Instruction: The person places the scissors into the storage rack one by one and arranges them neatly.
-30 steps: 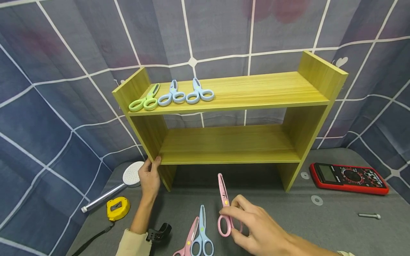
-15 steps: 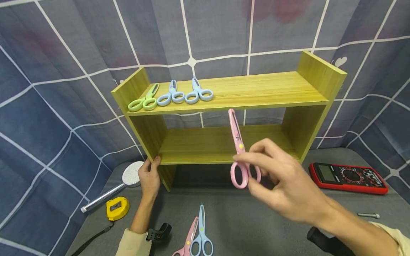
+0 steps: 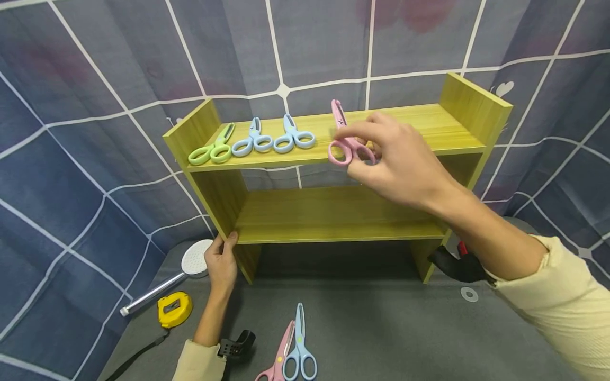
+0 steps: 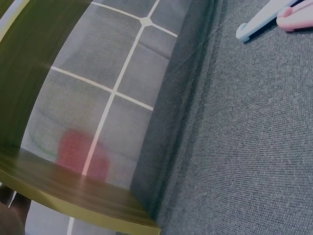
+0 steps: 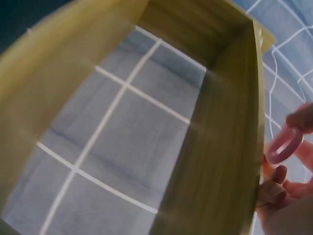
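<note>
My right hand (image 3: 393, 159) pinches a pair of pink scissors (image 3: 339, 114) by the handle loops, blades pointing up and back, at the wooden shelf's (image 3: 405, 129) top board. In the right wrist view a pink loop (image 5: 286, 146) shows between the fingers; whether the scissors touch the board I cannot tell. To their left on that board lie green scissors (image 3: 221, 144) and two pairs of light blue scissors (image 3: 253, 138). My left hand (image 3: 222, 264) grips the lower left side panel, thumb on its front, other fingers mostly hidden.
On the grey table (image 3: 362, 328) in front lie blue scissors (image 3: 299, 344) beside pink ones (image 3: 281, 354). A shower head (image 3: 195, 259) and a yellow tape measure (image 3: 175, 309) lie at left. A washer (image 3: 469, 294) is at right. My right arm mostly hides a red meter.
My right hand has lifted the pink scissors from over the table, past the middle shelf, up to the top board. The left hand stays on the side panel.
</note>
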The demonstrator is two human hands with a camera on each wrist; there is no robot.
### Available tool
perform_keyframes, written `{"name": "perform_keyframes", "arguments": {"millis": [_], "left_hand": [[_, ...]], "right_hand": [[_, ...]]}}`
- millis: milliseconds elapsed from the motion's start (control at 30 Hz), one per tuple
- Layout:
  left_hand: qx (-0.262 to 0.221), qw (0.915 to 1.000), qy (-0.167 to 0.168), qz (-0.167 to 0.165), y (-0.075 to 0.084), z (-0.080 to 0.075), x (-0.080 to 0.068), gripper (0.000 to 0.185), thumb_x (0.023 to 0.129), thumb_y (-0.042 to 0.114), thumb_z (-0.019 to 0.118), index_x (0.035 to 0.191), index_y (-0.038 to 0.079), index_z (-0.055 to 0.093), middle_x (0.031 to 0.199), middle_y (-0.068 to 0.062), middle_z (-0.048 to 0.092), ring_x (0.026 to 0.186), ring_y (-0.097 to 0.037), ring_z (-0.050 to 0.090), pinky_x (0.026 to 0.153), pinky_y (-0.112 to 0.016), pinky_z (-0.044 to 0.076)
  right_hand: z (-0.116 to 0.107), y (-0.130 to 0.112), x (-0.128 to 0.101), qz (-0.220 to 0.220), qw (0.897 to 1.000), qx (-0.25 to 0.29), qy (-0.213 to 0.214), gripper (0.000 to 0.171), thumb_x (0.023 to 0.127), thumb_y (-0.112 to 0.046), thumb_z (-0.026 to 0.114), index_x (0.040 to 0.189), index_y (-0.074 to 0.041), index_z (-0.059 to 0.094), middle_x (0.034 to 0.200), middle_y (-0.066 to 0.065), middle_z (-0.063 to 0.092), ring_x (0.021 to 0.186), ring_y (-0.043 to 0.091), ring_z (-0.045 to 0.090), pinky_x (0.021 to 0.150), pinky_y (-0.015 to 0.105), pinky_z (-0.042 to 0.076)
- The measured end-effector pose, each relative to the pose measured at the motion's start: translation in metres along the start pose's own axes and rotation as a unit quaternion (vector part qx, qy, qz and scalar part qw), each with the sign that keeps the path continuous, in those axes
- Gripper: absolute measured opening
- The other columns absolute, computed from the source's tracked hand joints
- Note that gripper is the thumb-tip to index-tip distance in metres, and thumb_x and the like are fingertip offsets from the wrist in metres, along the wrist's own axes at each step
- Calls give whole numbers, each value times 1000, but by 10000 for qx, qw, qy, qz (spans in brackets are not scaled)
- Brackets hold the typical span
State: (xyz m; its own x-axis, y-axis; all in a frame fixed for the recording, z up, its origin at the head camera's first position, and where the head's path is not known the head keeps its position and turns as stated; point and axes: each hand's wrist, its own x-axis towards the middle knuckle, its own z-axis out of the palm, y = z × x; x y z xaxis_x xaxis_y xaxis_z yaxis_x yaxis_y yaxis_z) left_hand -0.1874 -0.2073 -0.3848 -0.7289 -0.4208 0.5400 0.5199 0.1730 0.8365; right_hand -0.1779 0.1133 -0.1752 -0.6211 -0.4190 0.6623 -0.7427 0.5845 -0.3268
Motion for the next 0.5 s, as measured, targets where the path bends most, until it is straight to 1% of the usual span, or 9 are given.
{"name": "perform_keyframes", "arguments": {"millis": [100, 200, 233, 333, 400, 467, 500], "left_hand": [[6, 10000, 48, 57, -3, -1, 1, 25, 94, -1, 57, 109, -21, 63, 94, 11, 69, 91, -7, 61, 83, -19, 44], [15, 9999, 103, 51, -16, -5, 4, 24, 94, -1, 58, 109, -18, 65, 97, 7, 70, 92, -7, 62, 84, -19, 44], [20, 9999, 118, 38, -21, -6, 5, 24, 95, -1, 58, 110, -17, 66, 99, 4, 71, 94, -8, 62, 84, -20, 44], [92, 9999, 124, -17, -19, -6, 4, 23, 95, -2, 56, 111, -16, 66, 100, 6, 70, 95, -6, 62, 85, -20, 45], [116, 9999, 72, -26, -15, -5, 3, 24, 95, -4, 55, 112, -17, 65, 100, 7, 70, 95, -5, 62, 85, -19, 45], [111, 9999, 22, -23, -14, -4, 2, 24, 94, -5, 54, 112, -18, 64, 97, 13, 68, 93, -4, 61, 85, -19, 44], [99, 9999, 21, -39, -19, -5, 3, 24, 95, -4, 55, 112, -17, 65, 98, 12, 69, 94, -4, 61, 85, -19, 45]], "right_hand": [[-6, 0, 19, 262, 9983, -273, -434, 28, 86, -14, 64, 113, -12, 73, 95, 8, 62, 78, 22, 48, 65, 38, 35], [-8, 3, 33, 519, 9947, -484, -739, 27, 88, -17, 62, 112, -12, 73, 92, 9, 63, 83, 23, 50, 67, 39, 35], [-8, 5, 36, 565, 9943, -469, -774, 27, 88, -17, 62, 112, -11, 73, 93, 9, 64, 84, 24, 50, 68, 39, 35], [-5, 13, 40, 750, 9933, -324, -815, 28, 89, -19, 63, 114, -11, 73, 90, 10, 64, 85, 23, 49, 67, 39, 35], [-3, 18, 41, 830, 9928, -241, -829, 28, 90, -23, 65, 114, -11, 73, 85, 8, 65, 84, 21, 48, 66, 38, 36], [-2, 20, 42, 907, 9921, -239, -838, 29, 91, -26, 64, 114, -12, 74, 85, 8, 65, 84, 20, 48, 66, 38, 35], [-1, 21, 42, 912, 9918, -293, -849, 29, 92, -26, 62, 114, -13, 74, 85, 8, 64, 84, 20, 47, 65, 38, 35]]}}
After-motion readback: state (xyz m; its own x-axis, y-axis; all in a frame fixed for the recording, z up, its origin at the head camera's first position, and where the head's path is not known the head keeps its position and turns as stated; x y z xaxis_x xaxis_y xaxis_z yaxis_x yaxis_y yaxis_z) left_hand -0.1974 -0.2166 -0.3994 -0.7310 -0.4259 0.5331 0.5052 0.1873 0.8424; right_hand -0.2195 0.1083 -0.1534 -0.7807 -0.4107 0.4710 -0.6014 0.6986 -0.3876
